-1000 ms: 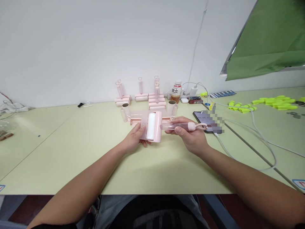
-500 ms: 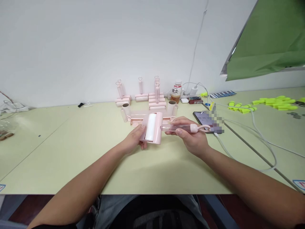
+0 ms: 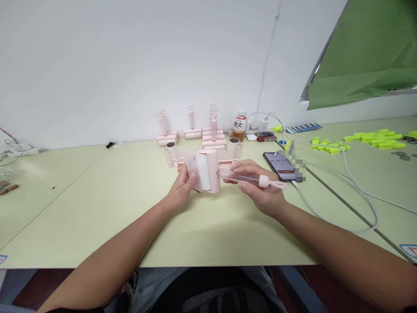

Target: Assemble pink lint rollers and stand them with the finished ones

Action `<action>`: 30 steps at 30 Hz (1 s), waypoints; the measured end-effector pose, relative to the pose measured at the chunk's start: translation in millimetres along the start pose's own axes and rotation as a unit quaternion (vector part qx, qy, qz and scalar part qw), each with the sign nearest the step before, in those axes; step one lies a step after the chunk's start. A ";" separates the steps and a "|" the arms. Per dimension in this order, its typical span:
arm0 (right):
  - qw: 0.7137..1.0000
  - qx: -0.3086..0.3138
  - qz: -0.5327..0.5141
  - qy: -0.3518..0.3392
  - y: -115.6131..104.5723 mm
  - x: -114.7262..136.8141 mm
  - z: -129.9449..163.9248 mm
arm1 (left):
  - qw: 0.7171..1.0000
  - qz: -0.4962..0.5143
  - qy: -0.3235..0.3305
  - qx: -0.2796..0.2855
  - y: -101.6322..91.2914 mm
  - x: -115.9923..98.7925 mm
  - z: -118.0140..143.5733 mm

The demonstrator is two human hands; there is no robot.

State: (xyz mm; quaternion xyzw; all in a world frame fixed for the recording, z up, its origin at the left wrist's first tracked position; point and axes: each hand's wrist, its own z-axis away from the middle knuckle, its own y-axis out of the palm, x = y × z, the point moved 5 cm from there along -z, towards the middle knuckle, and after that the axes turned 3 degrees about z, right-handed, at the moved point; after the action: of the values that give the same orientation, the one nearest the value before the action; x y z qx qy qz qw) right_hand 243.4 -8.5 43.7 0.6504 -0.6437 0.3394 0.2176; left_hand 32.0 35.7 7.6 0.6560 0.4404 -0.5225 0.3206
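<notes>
The left hand (image 3: 182, 184) is closed around the head of a pink lint roller (image 3: 206, 170), thumb on the near face and fingers wrapped behind the translucent pink cover, so that the white paper roll stands nearly upright. The right hand (image 3: 260, 193) grips the roller's clear pink handle (image 3: 243, 177) from below, fingers curled over it; the handle runs sideways to the right and ends in a pink cap with a small loop that sticks out past the knuckles. Both hands hold the roller just above the pale green worktop (image 3: 97, 208), in front of the person.

Right behind the roller lie loose parts: short cardboard-cored rolls (image 3: 171, 150), clear tubes and flat pink pieces. Further back, near the wall, finished pink rollers (image 3: 211, 130) stand in a row with their heart-topped handles up. A small bottle (image 3: 240, 125) with a white cap stands to their right, beside a power strip with plugged chargers. A phone (image 3: 280, 164) lies screen up near the right hand, on a white cable. Yellow-green plastic pieces (image 3: 374, 140) are scattered far right, under a hanging green sheet (image 3: 368, 52).
</notes>
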 end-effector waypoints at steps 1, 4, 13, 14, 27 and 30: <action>1.000 0.002 0.006 0.001 -0.2 -0.2 0.3 | 1.000 -0.004 0.004 -0.004 -0.6 -0.2 -0.5; 1.000 0.004 -0.010 0.016 0.3 -3.1 1.1 | 0.999 -0.016 0.042 -0.030 -3.5 -3.6 -2.0; 0.999 0.029 -0.023 0.033 5.6 -6.8 -0.1 | 0.997 -0.020 0.072 0.010 3.9 -4.4 1.2; 0.999 0.025 -0.018 0.034 6.3 -6.9 0.1 | 0.998 -0.016 0.067 0.015 4.6 -3.6 1.6; 0.983 -0.001 -0.110 0.145 20.1 -19.7 2.9 | 0.996 -0.011 -0.090 0.027 13.6 5.4 3.9; 0.989 0.021 -0.068 0.131 19.7 -20.8 0.9 | 0.990 0.013 -0.134 -0.038 4.7 11.6 1.0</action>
State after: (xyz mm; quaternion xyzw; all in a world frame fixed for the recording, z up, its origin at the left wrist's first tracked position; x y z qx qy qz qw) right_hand 225.4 3.7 25.0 0.6468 -0.5566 0.4200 0.3089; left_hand 36.6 35.8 -4.0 0.5727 0.4043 -0.5848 0.4081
